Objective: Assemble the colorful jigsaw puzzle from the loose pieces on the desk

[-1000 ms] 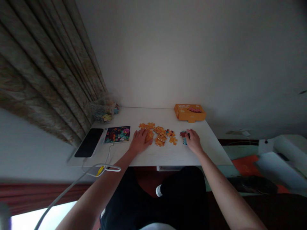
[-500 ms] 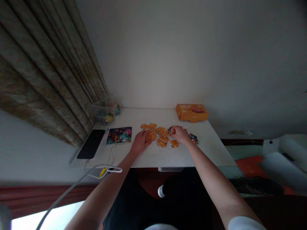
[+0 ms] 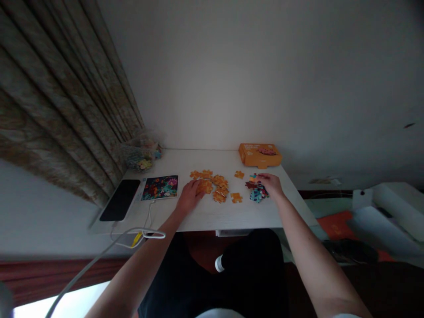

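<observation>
Several orange jigsaw pieces [image 3: 217, 185] lie face down in the middle of a white table [image 3: 212, 214]. My left hand [image 3: 189, 195] rests flat on the left side of that heap, fingers stretched over the pieces. My right hand [image 3: 271, 184] sits to the right, fingers curled at a small cluster of coloured, face-up pieces [image 3: 256, 192]; whether it holds one I cannot make out. One orange piece [image 3: 239, 174] lies apart behind the heap, another [image 3: 236, 197] in front.
An orange puzzle box [image 3: 260, 154] stands at the back right. A colourful picture card [image 3: 160, 187] and a dark phone [image 3: 119, 199] lie at the left, with a white cable [image 3: 145, 229] over the front edge. A clear bag [image 3: 141, 154] sits by the curtain [image 3: 66, 110].
My right hand went left to the orange heap, then came back right to the coloured cluster. My left hand stayed on the heap.
</observation>
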Motion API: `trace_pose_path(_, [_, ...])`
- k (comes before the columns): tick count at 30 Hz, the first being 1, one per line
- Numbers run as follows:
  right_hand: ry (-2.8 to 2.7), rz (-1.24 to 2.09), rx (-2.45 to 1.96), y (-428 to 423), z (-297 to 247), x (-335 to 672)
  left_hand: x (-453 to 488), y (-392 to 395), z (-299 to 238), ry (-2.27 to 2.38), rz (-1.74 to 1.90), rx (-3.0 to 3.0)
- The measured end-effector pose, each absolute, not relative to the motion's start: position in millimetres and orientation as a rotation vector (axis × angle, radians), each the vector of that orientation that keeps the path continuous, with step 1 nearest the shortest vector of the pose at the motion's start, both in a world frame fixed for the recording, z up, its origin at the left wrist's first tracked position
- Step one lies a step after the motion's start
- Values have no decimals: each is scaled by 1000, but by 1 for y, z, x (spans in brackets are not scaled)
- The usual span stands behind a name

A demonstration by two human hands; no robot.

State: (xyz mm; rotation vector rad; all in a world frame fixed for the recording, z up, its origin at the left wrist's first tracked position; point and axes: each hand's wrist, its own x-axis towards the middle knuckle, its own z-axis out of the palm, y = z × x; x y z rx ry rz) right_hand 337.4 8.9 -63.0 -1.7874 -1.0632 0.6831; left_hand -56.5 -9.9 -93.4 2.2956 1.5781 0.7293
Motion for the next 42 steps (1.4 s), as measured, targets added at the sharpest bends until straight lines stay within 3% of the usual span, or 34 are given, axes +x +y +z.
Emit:
trace_pose_path(4, [-1218, 576, -2029, -4, -74, 360, -57, -7, -91, 1589, 775, 2257])
trace_pose_path(7, [-1398, 313, -2190, -7, -73, 351, -57, 1, -88, 1651, 800, 2255])
trace_pose_path(10, [-1633, 126, -2129, 1, -64, 324, -51, 11, -84, 1786, 747, 2268])
trace_pose_path(16, [-2031, 271, -2137, 34, -53, 269, -34, 21, -76, 1947, 471, 2250])
trace_pose_path(23, [-1921, 527, -2201, 65, -52, 262, -34, 18, -74, 1886, 533, 2365])
trace_pose_path(27, [-1768, 910, -2051, 78, -45, 260, -35, 17, -73, 1883, 562, 2367])
trace_pose_path(35, [-1709, 1195, -1646, 70, -23, 234, -34, 13, -69, 1821, 576, 2353])
trace_pose_path(42, [-2008, 966, -1785, 62, -35, 201, -36, 17, -76, 1771, 636, 2350])
